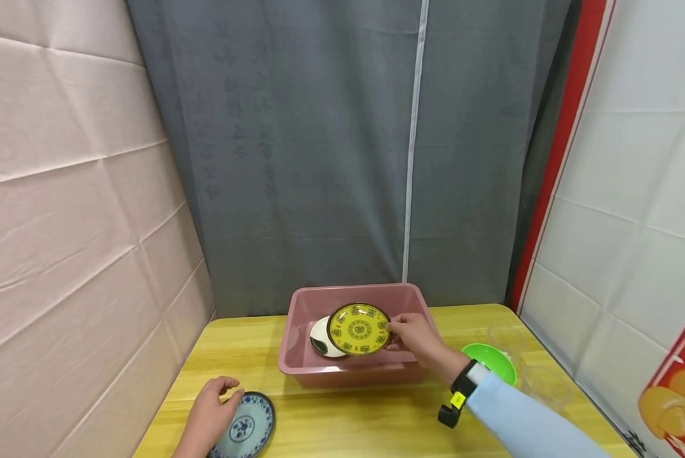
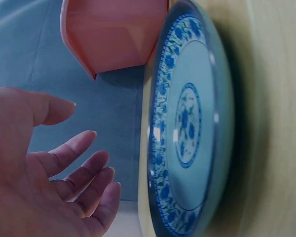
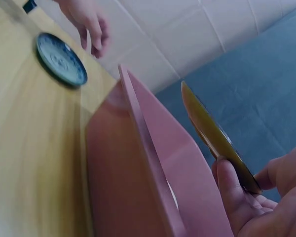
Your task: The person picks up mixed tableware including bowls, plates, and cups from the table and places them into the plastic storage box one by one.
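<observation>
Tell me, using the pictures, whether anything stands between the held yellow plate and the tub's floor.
Partly: the white dish lies in the tub, its right side hidden behind the yellow plate in the head view. Nothing else visible blocks the way, though the yellow plate, in the right hand, hides part of the tub.

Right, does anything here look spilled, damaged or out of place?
Nothing stands out. The yellow patterned plate is tilted, but the right hand holds it over the pink tub; the blue-and-white floral plate rests on the table. No spills or cracks show.
</observation>
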Demonstrator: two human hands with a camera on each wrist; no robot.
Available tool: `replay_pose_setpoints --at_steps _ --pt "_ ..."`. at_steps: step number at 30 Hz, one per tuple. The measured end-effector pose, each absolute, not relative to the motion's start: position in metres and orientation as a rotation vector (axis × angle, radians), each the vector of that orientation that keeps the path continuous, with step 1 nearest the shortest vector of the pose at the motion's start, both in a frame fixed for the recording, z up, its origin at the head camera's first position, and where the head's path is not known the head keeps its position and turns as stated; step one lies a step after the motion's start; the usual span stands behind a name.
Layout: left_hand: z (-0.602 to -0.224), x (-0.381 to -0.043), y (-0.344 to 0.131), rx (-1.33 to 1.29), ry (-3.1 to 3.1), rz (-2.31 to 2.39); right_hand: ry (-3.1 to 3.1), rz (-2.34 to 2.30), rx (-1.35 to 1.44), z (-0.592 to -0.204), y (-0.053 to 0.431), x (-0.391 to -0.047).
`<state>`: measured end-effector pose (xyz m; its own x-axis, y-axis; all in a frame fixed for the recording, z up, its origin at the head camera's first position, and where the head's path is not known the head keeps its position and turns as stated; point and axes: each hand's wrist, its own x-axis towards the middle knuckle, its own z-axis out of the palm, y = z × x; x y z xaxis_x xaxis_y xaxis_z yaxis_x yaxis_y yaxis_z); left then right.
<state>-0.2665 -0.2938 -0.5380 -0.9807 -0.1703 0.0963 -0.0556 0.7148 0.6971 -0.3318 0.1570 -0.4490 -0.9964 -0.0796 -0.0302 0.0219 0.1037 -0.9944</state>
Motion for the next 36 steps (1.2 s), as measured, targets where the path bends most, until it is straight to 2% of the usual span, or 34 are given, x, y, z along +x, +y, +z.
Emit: replay_pose_setpoints --at_steps 8,19,30,36 --pt "-0.548 -0.265 -0.295 0.195 -2.809 -1.139 2.308 -2.034 -0.01 -0.449 0.147 -0.364" --pt "-0.545 -0.26 -0.299 0.201 -2.851 -1.094 2.372 -1.893 -0.076 -0.445 0.136 -0.405" --pt "-0.547 -0.259 -0.302 0.203 -2.848 -1.075 2.343 -1.732 -0.141 -0.441 0.13 -0.433" --pt "-0.546 -0.259 -0.305 0.219 -2.851 -1.08 2.363 -1.675 -0.129 -0.451 0.126 -0.438"
